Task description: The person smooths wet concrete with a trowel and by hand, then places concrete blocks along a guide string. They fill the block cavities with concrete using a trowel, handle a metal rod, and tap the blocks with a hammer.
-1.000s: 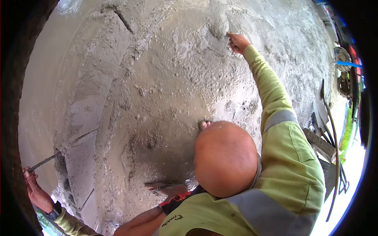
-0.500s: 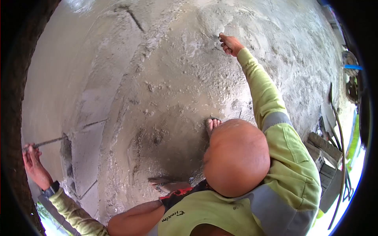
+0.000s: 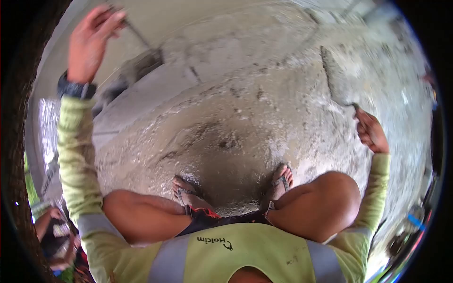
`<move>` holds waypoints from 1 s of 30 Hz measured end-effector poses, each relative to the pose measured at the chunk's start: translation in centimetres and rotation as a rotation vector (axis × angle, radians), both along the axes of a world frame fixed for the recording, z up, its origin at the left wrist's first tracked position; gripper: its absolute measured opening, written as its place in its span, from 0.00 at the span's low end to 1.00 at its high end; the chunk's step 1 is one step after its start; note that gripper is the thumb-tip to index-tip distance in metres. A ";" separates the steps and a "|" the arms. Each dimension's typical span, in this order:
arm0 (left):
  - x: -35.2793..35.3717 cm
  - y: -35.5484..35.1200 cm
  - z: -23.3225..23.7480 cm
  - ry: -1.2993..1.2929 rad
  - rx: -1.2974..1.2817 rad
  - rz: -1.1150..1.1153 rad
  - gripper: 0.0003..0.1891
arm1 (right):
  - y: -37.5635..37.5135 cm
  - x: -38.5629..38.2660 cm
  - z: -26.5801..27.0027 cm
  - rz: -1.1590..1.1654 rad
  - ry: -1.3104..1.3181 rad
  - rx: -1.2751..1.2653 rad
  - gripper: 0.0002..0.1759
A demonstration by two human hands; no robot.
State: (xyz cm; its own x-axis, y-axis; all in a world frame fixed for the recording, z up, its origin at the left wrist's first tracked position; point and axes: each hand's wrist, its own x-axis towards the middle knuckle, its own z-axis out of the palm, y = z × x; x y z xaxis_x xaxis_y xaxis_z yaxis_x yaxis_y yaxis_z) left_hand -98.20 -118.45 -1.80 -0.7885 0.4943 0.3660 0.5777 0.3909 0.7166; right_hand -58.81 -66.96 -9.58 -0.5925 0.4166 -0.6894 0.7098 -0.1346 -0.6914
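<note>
My left hand [image 3: 89,47] is raised at the upper left, its fingers pinched round the end of a thin dark ribbed steel rod [image 3: 138,34]. The rod's far end reaches a gap in the grey blocks. To the right, my right hand [image 3: 373,132] is closed round the handle of a trowel [image 3: 336,85]. Its cement-smeared blade lies against wet grey concrete [image 3: 264,118], and its outline is hard to separate from the surface. Some motion blur softens both hands.
My feet in flip-flops [image 3: 186,190] are planted in the wet mix, knees bent wide. A dark hole [image 3: 139,66] breaks the block edge [image 3: 174,80] at upper left. Another person [image 3: 56,236] is at the lower left. Something blue [image 3: 415,221] lies at the far right.
The view has swung left and down. My left hand, still on the rod, now appears higher; my right hand with the trowel appears lower and farther right. Both knees now show.
</note>
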 end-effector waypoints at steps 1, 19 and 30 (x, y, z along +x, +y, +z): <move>-0.9 -0.5 -0.4 -0.002 -0.004 -0.016 0.18 | -0.3 -0.8 1.9 0.024 -0.037 -0.023 0.19; 3.4 -1.6 1.3 -0.194 0.210 0.053 0.08 | -19.6 -29.5 10.3 1.101 0.276 0.377 0.21; 3.9 -2.0 1.3 0.041 0.069 0.049 0.07 | -24.9 -28.7 11.9 1.321 0.693 1.281 0.18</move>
State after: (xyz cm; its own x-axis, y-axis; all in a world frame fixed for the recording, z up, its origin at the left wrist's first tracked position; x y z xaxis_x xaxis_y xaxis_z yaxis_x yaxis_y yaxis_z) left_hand -94.34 -120.47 -0.55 -0.7948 0.4278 0.4304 0.5885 0.3699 0.7190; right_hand -87.52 -91.88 2.36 -0.8881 -0.4563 0.0552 -0.4596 0.8834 -0.0913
